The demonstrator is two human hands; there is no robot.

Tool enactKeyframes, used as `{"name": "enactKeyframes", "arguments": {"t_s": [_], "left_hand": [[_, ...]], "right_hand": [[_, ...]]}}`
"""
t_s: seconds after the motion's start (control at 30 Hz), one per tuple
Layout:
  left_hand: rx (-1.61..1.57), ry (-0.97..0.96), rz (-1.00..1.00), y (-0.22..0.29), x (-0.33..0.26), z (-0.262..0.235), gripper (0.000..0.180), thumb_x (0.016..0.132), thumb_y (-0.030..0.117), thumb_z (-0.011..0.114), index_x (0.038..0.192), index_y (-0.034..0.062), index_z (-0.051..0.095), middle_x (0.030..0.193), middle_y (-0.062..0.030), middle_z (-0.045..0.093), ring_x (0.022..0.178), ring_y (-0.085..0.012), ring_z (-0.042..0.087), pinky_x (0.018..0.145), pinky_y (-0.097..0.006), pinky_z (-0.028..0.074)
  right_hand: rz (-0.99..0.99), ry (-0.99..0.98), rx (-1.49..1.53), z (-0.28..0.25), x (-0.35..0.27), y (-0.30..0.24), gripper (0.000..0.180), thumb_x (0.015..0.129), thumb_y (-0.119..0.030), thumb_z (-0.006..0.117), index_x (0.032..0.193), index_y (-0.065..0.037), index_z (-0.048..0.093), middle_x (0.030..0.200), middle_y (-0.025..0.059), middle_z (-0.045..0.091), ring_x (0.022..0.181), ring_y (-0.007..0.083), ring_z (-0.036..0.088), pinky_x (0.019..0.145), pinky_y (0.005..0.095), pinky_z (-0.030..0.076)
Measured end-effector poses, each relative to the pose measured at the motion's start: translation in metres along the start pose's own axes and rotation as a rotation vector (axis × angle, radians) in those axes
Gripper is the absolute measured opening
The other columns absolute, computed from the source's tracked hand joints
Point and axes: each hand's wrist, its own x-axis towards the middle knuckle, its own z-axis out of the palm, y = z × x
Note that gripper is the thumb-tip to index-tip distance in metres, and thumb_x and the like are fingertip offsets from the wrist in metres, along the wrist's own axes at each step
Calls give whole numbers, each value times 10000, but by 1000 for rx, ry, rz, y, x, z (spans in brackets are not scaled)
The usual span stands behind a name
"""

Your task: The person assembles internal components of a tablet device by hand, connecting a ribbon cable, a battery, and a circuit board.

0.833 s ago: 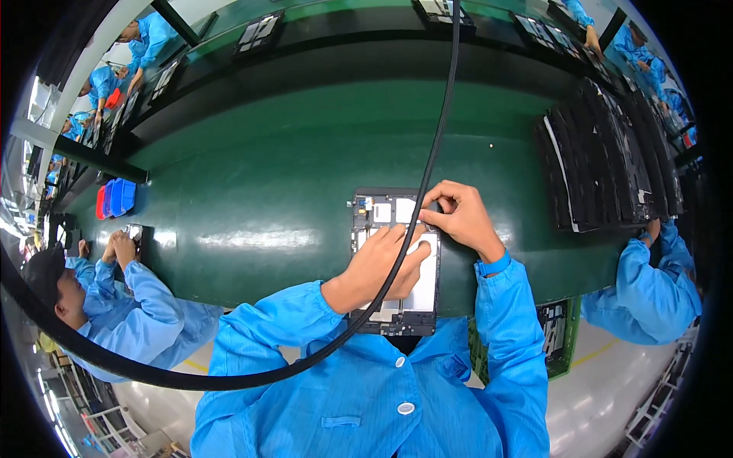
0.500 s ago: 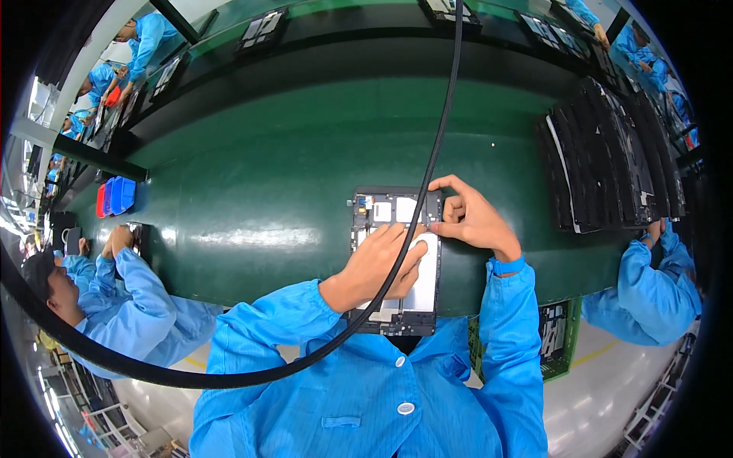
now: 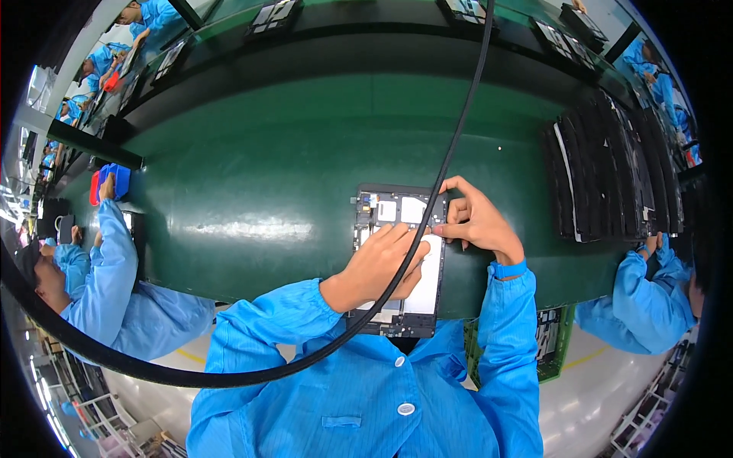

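An opened tablet-like device (image 3: pixel 391 200), with a black frame and exposed inner parts, lies on the green bench in front of me. A white panel (image 3: pixel 429 282) covers much of its lower right. My left hand (image 3: pixel 374 263) rests across its middle with the fingers bent and drawn together; anything under the fingertips is hidden. Against the right edge, my right hand (image 3: pixel 481 221) has its thumb near the left fingertips and its index finger bent over the upper right corner. A thick black cable (image 3: pixel 450 164) passes in front of the device and my left hand.
Dark device panels (image 3: pixel 611 172) stand stacked at the right. Blue and red bins (image 3: pixel 114 182) sit far left, with a co-worker's hand (image 3: pixel 107 187) at them. Along the back runs a dark ledge (image 3: pixel 343 49) carrying more devices. A green crate (image 3: pixel 561 343) is below the bench edge.
The co-worker at left has reached an arm out to the bins. My view has shifted slightly; both my hands stay at nearly the same places on the device.
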Motion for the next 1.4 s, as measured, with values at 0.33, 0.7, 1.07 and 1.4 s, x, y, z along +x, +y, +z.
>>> {"name": "enactKeyframes", "arguments": {"t_s": [0.33,0.7,1.07,1.4], "left_hand": [[-28,-28,-30,-2,-3,-1,288,796,90,754,1058,30,651,1131,-141,632,939,-305,619,796,-431,511],[-224,450,-39,-35,-45,-36,481,1024,366,557,1268,-27,688,1248,-210,732,896,-380,638,826,-477,496],[-6,36,141,-35,-109,-81,324,882,288,719,1097,55,784,1145,-113,738,930,-293,661,796,-442,512],[-53,1,359,-41,-105,-79,312,864,275,751,1065,36,767,1094,-112,737,868,-283,664,771,-410,530]], "right_hand": [[108,9,11,3,5,1,677,817,9,839,1401,-82,508,700,19,588,596,127,668,451,279,455],[15,47,75,9,-1,3,595,911,-53,870,1418,-52,559,742,17,617,612,108,651,484,273,487],[-732,100,-612,93,-17,-21,188,756,-94,822,928,-95,747,979,88,616,996,309,571,849,426,473],[-820,36,-1032,127,-18,-12,234,791,-96,843,940,-87,663,1017,76,597,1049,327,582,895,467,470]]}}
